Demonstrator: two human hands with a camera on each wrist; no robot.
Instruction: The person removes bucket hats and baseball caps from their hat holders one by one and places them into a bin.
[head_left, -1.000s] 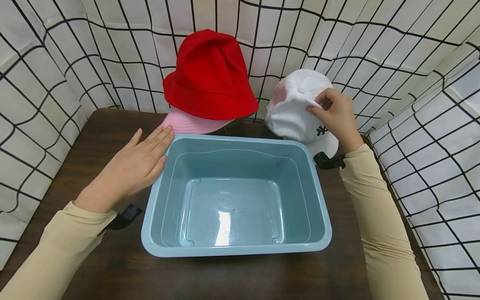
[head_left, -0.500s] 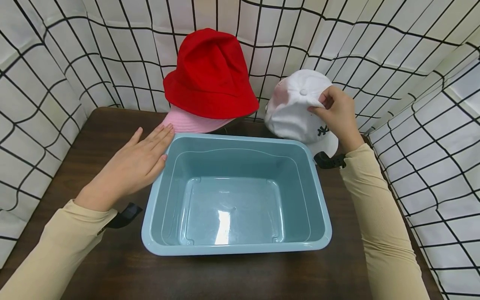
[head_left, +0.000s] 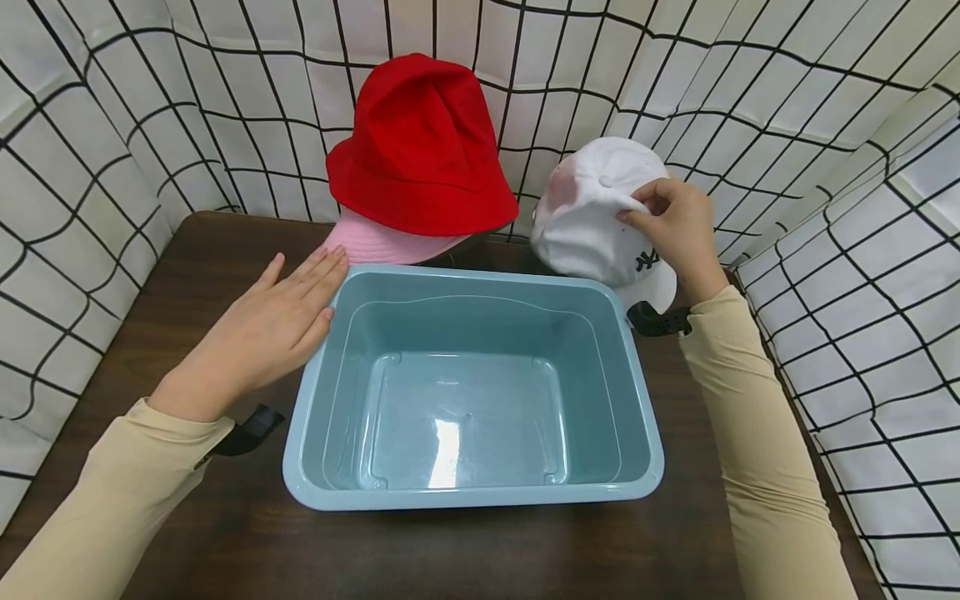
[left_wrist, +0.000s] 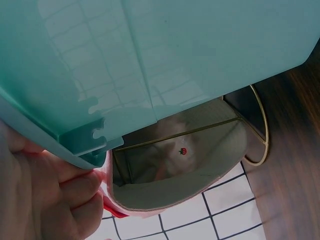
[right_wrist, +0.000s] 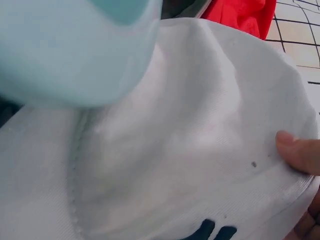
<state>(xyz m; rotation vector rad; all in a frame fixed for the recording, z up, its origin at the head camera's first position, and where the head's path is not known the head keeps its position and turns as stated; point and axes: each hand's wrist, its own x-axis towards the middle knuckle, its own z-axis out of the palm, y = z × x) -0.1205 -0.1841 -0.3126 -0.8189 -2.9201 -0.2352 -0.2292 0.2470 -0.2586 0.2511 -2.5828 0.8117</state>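
Cap (head_left: pixel 588 237) (white) pinched in the right grip (head_left: pixel 678 229).

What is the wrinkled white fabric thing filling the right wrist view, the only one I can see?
Observer: The head view shows a white fabric baseball cap with a round button on its crown.
Visitor: And the smooth, pale blue shape at my top left?
Observer: That belongs to an open, rectangular, light-blue plastic basin, which stands on a dark brown table.
Visitor: I see a thumb on the cap; where is the other grip?
Observer: The left grip, a bare hand, touches the basin's rim near its far left corner.
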